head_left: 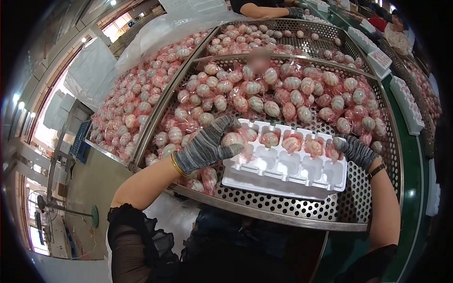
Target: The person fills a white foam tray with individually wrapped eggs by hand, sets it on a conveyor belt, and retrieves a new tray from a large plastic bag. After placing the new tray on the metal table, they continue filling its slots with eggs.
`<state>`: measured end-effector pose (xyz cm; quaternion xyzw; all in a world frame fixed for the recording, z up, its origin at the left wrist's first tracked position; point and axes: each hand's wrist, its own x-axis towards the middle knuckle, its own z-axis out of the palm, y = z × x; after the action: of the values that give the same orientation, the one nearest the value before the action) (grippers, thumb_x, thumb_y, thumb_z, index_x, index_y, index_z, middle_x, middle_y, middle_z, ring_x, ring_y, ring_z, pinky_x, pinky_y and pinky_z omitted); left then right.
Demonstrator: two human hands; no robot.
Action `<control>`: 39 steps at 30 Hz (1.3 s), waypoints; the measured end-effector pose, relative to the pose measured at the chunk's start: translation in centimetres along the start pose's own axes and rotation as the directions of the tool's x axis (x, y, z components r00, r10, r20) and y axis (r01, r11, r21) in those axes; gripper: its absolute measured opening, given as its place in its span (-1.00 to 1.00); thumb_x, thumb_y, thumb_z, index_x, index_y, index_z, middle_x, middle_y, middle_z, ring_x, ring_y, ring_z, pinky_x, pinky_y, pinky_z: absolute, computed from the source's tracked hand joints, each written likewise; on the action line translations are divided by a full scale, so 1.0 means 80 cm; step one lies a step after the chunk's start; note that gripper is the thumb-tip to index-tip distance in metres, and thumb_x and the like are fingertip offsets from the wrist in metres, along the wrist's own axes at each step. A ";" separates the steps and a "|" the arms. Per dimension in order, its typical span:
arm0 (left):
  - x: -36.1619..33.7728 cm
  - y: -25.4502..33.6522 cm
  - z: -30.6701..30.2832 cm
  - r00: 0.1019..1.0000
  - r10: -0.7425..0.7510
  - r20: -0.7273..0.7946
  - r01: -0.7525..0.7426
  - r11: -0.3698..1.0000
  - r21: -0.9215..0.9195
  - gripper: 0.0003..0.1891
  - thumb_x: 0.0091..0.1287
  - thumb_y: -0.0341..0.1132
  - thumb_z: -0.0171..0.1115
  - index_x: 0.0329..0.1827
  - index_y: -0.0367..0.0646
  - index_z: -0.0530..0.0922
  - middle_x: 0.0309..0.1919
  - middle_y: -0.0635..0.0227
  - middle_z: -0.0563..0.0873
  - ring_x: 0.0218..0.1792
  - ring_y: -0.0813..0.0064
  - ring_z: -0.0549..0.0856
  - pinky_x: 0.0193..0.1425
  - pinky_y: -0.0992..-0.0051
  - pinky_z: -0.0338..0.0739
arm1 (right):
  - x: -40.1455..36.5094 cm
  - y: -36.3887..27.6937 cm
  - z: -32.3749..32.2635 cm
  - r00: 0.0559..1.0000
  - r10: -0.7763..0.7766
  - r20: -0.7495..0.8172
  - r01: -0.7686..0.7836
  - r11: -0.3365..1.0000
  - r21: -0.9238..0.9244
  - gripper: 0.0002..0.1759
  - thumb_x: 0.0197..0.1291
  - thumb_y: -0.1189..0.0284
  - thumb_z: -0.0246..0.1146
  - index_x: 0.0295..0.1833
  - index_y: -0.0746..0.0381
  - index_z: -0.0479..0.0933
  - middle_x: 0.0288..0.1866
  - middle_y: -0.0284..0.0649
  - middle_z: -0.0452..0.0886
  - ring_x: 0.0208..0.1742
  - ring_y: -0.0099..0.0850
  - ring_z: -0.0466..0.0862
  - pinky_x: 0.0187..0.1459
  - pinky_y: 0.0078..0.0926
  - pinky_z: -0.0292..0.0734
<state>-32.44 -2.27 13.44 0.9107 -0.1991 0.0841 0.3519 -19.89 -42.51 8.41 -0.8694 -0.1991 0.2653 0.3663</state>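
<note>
A white foam egg tray (264, 165) rests on the perforated metal table in front of me, perhaps on a stack of the same. Several eggs in red-printed clear wrap sit in its far row; the near row's cells hold nothing. My left hand (205, 144), in a grey knit glove, is closed around a wrapped egg (232, 140) at the tray's left end. At the right end, my gloved right hand (357, 150) has its fingers against another wrapped egg (332, 152), by the last far cell. Its lower fingers are partly hidden.
Wrapped eggs (271, 108) lie heaped beyond the tray on the perforated metal table (278, 203). A larger heap (134, 101) fills a bin at left. Filled foam trays (406, 106) stand along the green conveyor (410, 165) at right. Another person's gloved hand (296, 12) is at the far end.
</note>
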 end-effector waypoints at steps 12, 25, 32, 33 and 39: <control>0.003 0.000 0.046 0.951 0.046 0.306 -0.235 0.753 0.615 -0.59 0.13 0.01 0.17 -0.19 -0.19 0.53 -0.30 0.08 0.56 -0.25 0.20 0.59 -0.30 0.26 0.53 | -0.005 -0.020 0.004 0.996 -0.094 -0.002 0.094 0.995 0.016 -0.34 0.21 -0.10 0.06 -0.08 0.36 0.53 -0.31 -0.31 0.56 -0.28 -0.52 0.44 -0.15 -0.52 0.40; 0.024 0.009 -0.017 0.797 -0.155 0.584 0.000 0.967 0.255 -0.61 0.11 -0.15 0.30 -0.03 -0.13 0.59 -0.22 0.14 0.63 -0.13 0.18 0.61 0.00 0.32 0.49 | -0.007 -0.027 0.009 0.987 -0.150 -0.053 0.151 0.989 0.003 -0.39 0.24 -0.09 0.04 -0.26 0.34 0.53 -0.48 -0.37 0.45 -0.40 -0.55 0.37 -0.31 -0.48 0.38; 0.034 0.024 0.001 0.720 -0.259 0.644 -0.080 0.891 0.447 -0.71 0.17 -0.15 0.20 -0.14 -0.12 0.62 -0.35 0.16 0.60 -0.28 0.17 0.63 -0.16 0.25 0.52 | -0.007 -0.022 0.009 0.991 -0.124 -0.041 0.126 0.990 0.060 -0.35 0.20 -0.11 0.10 -0.05 0.32 0.54 -0.53 -0.33 0.47 -0.51 -0.59 0.39 -0.41 -0.54 0.43; 0.036 0.018 0.005 0.676 -0.268 0.686 -0.111 0.884 0.455 -0.70 0.17 -0.15 0.19 -0.12 -0.09 0.60 -0.32 0.15 0.60 -0.31 0.18 0.63 -0.20 0.26 0.53 | -0.007 -0.025 0.009 0.996 -0.089 -0.028 0.090 0.995 0.043 -0.37 0.20 -0.10 0.10 -0.04 0.31 0.54 -0.54 -0.32 0.47 -0.52 -0.62 0.40 -0.48 -0.59 0.43; 0.022 0.020 0.022 0.732 -0.131 0.668 -0.396 0.716 0.575 -0.71 0.16 -0.22 0.18 -0.08 -0.13 0.55 -0.19 0.16 0.58 -0.26 0.25 0.64 -0.21 0.32 0.54 | 0.002 -0.011 0.012 0.997 -0.068 -0.039 0.069 0.998 0.006 -0.39 0.22 -0.06 0.08 -0.11 0.36 0.54 -0.44 -0.28 0.54 -0.38 -0.51 0.47 -0.23 -0.49 0.43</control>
<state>-31.51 -5.04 13.61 0.9227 -0.3355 -0.1531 -0.1126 -20.46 -41.35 8.44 -0.8657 -0.2208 0.2364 0.3820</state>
